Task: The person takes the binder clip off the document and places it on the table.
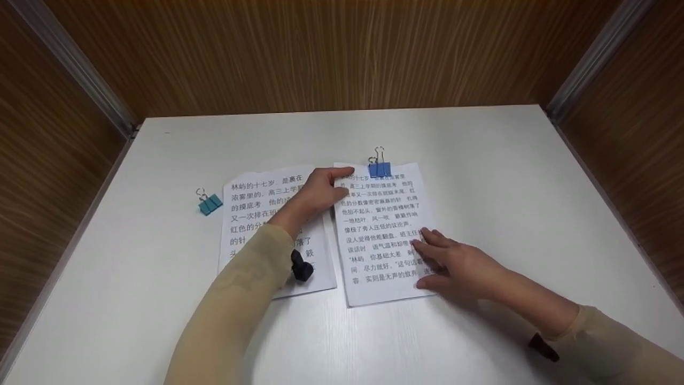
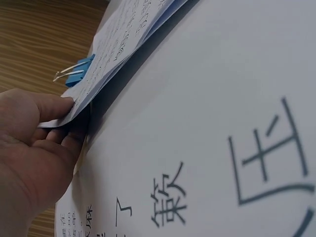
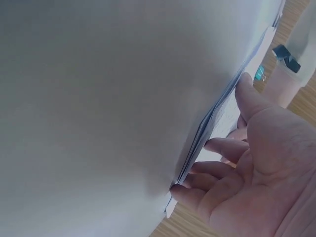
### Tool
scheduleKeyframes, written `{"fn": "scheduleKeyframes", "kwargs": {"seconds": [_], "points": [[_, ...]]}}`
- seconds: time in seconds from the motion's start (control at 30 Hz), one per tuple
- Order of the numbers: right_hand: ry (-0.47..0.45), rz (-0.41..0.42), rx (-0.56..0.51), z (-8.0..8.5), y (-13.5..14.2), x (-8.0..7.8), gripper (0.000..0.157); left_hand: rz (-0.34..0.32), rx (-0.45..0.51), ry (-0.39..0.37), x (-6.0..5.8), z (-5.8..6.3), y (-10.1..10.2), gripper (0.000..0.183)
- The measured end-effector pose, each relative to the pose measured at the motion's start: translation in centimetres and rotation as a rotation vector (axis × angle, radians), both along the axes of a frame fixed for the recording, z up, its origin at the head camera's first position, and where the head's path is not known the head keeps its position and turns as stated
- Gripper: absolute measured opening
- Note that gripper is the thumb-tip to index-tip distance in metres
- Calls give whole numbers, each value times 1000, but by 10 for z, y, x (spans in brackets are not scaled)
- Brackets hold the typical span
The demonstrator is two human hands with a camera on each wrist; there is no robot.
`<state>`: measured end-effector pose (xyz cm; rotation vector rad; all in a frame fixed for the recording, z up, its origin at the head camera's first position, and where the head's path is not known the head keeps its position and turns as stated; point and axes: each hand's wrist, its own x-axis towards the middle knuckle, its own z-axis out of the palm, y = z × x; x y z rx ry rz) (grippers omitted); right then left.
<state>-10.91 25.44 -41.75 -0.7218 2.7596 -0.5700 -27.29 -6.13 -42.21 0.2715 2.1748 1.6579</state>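
Observation:
Two printed paper stacks lie side by side on the white table. At the top of the right paper stack sits a blue binder clip, its wire handles pointing away. My left hand reaches across the left paper stack and pinches the right stack's upper left edge. In the left wrist view, the thumb lies on top and the fingers are underneath, with that edge slightly lifted. My right hand rests along the right stack's lower right edge, its fingertips touching the sheets' side.
A teal binder clip lies on the table, just left of the left stack. Wood-grain panels enclose the white table at the back and both sides. A small black object is at the left sleeve.

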Motion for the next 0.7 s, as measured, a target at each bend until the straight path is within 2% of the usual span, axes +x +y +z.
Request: {"fn": "scheduleKeyframes", "kwargs": {"seconds": [0.17,0.3,0.43,0.57,0.63,0.7], "points": [[51,15,-97,3,7,-9,70,2,52,-2,4,0,-5,64],[87,-53,-147,14,11,-24,63,26,57,5,6,-1,-9,63],[150,-122,-180,29,18,-45,56,64,84,17,9,1,-9,61],[239,-147,-223,44,26,-69,52,103,109,49,12,5,-4,59],[247,-168,-253,50,28,-82,52,113,110,72,13,7,-1,58],[213,-206,-290,57,30,-94,55,115,109,92,15,8,2,57]]}}
